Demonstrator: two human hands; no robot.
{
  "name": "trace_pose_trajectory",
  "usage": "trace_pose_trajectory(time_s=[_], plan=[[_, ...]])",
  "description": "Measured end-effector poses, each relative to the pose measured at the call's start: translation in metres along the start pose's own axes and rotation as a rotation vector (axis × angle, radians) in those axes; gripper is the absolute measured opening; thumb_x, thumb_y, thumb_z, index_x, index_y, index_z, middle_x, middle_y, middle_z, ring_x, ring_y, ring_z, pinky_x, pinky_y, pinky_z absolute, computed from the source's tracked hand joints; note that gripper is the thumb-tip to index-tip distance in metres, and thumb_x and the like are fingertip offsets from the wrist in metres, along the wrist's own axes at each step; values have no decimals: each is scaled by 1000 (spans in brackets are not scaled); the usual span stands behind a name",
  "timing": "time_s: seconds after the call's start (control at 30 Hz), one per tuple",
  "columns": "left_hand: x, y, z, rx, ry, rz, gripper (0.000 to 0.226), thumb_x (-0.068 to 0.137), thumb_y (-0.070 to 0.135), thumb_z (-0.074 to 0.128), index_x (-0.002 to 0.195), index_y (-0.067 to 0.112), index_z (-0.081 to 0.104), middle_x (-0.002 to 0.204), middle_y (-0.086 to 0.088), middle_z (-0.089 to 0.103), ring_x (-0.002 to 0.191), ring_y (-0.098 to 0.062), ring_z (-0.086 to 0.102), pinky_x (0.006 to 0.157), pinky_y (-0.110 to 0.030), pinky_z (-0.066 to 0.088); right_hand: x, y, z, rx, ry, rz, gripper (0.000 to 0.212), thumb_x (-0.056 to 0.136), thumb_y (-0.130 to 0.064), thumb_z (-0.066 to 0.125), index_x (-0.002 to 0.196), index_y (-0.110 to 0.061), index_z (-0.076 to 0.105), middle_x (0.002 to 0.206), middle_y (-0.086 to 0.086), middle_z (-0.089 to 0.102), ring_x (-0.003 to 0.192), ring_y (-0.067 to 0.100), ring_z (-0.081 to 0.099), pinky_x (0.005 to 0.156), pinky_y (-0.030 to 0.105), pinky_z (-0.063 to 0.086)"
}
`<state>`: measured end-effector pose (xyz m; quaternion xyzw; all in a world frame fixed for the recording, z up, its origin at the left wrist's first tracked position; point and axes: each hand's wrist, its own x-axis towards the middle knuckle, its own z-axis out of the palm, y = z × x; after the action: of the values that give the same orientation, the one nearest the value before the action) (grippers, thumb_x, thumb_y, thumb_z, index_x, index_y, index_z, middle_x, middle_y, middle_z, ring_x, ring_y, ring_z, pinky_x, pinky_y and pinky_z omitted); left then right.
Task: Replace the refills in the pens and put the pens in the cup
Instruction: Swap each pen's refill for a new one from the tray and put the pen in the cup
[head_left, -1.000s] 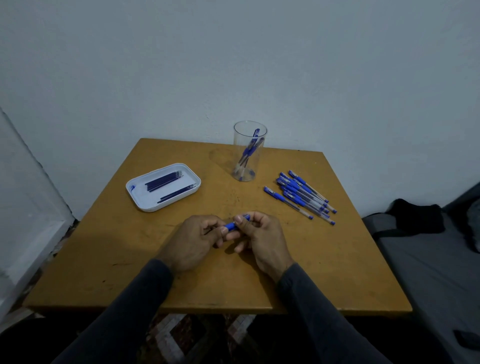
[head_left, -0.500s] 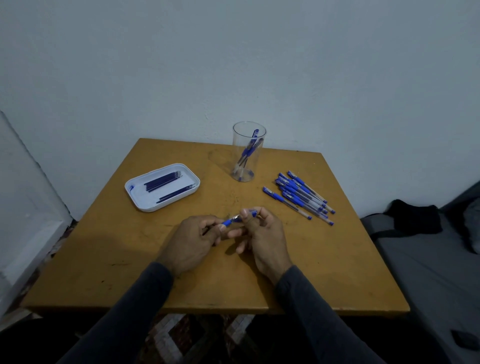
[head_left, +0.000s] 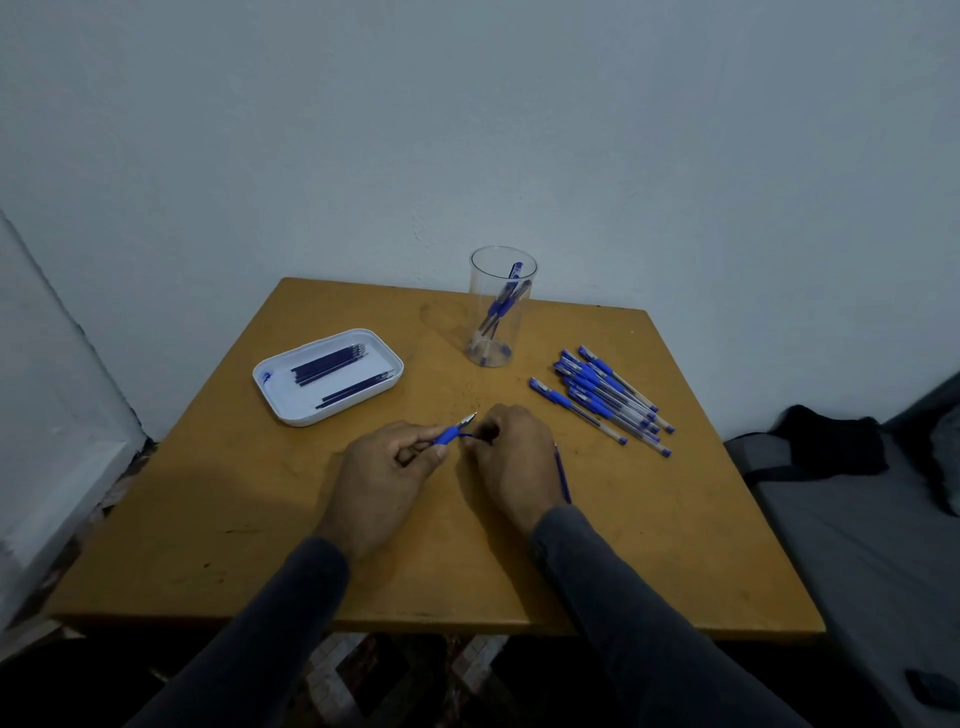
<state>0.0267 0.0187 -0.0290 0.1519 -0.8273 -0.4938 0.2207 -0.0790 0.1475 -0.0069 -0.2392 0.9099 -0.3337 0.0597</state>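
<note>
My left hand (head_left: 387, 470) grips a blue pen (head_left: 453, 431) by its rubber grip, metal tip pointing up and to the right. My right hand (head_left: 511, 462) is curled just right of the tip, and a thin dark blue refill (head_left: 562, 475) sticks out along its outer side toward my wrist. A clear plastic cup (head_left: 501, 306) with a few blue pens stands at the back centre. A white tray (head_left: 328, 375) holds several dark refills at the back left. A pile of several blue pens (head_left: 602, 397) lies at the right.
The wooden table (head_left: 249, 519) stands against a white wall. A grey bed with dark cloth (head_left: 831, 447) lies beyond the table's right edge. A dark small object (head_left: 935, 686) rests at the bed's near corner.
The cap is off the pen: its bare tip now shows in my left hand. My right hand has turned over, and a refill now lies along its outer side.
</note>
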Motion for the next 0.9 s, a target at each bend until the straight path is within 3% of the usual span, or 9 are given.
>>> trace_pose_trajectory(time_s=[0.1,0.17,0.3,0.4,0.47,0.6,0.77,0.83,0.9], plan=[[0,0,0,7,-2,10,30,94,20,70,122,29,68,88,12,67,77,-1,62,69,-14,48,2,2,0,-13,-43,3,8,97,-23,67,104,-22,68,99,-9,60,91,8,58,80,24,51],[1,1,0,6,4,11,31,93,20,71,122,29,68,87,11,67,76,-4,62,69,-17,50,1,3,-3,0,-2,-22,8,98,-21,66,105,-23,68,94,-15,57,88,4,56,74,17,46],[4,3,2,27,22,42,31,92,17,72,121,25,71,88,12,66,76,1,60,67,-11,49,2,5,-14,507,24,167,18,101,-15,55,97,-20,72,98,-1,70,81,7,61,65,21,48],[5,2,5,25,16,72,31,90,15,74,120,21,74,87,14,66,77,3,60,68,-10,48,-2,3,-26,592,-84,252,34,100,-41,61,92,-11,74,85,9,75,55,6,54,43,19,38],[5,0,7,13,10,86,31,88,15,76,118,21,75,85,14,67,75,-2,61,67,-13,48,-3,4,-28,565,-119,202,48,96,-48,66,92,-1,73,76,9,72,48,2,51,42,17,38],[5,-6,9,9,-3,106,29,86,15,78,114,23,77,80,10,68,72,-14,61,66,-23,51,-4,7,-29,573,-161,177,33,96,-32,70,90,1,71,70,5,66,49,3,51,46,16,41],[5,-7,8,7,-21,97,24,88,14,76,110,24,77,81,19,69,73,-6,61,65,-15,47,-4,7,-31,584,-233,126,11,97,-12,67,104,-3,71,83,8,67,55,5,51,47,16,42],[4,-6,8,5,-24,92,24,89,14,75,110,26,76,79,22,67,72,-5,60,63,-14,46,-3,8,-34,617,-272,102,15,96,-6,67,109,-12,69,89,6,66,54,3,52,46,17,42],[3,-6,7,4,-21,93,24,89,15,75,109,28,76,81,23,68,73,-6,61,64,-15,47,-3,8,-34,594,-275,108,20,93,-16,73,112,-19,68,89,3,68,56,2,55,48,18,43]])
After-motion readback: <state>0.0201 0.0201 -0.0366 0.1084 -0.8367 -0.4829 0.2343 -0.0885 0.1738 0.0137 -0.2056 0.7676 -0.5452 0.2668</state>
